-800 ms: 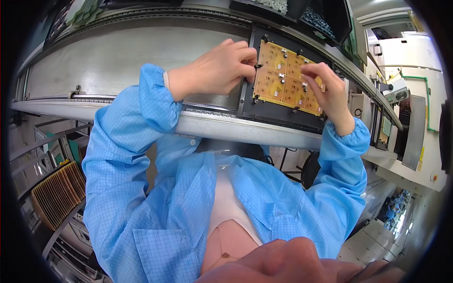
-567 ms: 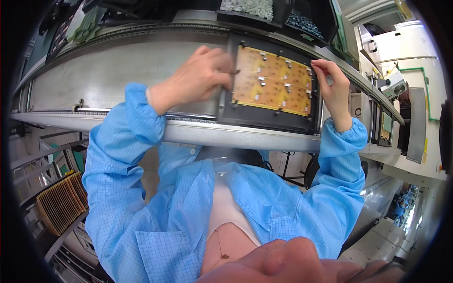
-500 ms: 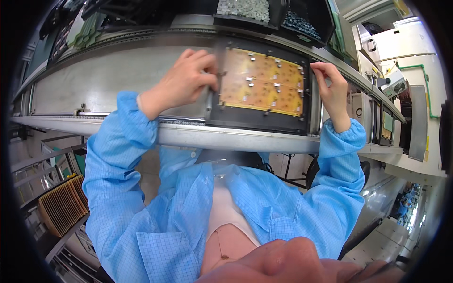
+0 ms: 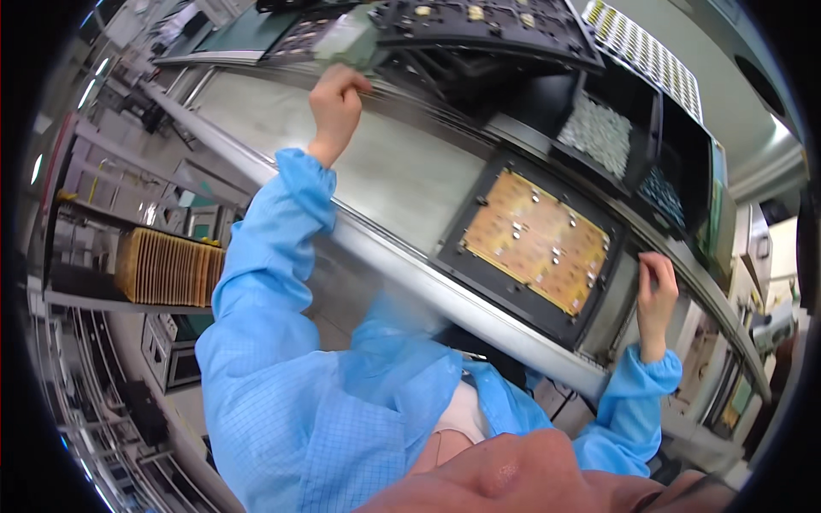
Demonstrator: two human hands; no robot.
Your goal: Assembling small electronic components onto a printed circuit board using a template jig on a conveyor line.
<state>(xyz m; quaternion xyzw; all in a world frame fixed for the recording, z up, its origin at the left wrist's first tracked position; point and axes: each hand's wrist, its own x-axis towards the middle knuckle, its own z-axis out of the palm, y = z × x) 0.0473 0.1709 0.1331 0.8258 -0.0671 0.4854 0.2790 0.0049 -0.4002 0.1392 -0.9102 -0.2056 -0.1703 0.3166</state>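
See the yellow circuit panel point(image 4: 537, 235) lying in the black carrier point(image 4: 500, 284) on the conveyor point(image 4: 410, 162); find the right hand point(image 4: 657, 291) just beside the carrier's right end, the left hand point(image 4: 336, 101) well apart, near a pale green stack point(image 4: 349, 38) (cannot tell either hand's opening or grip).

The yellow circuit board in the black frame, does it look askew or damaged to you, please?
Nothing stands out: the yellow circuit board sits squarely within the black frame, with no visible break; finer flaws are too small to tell.
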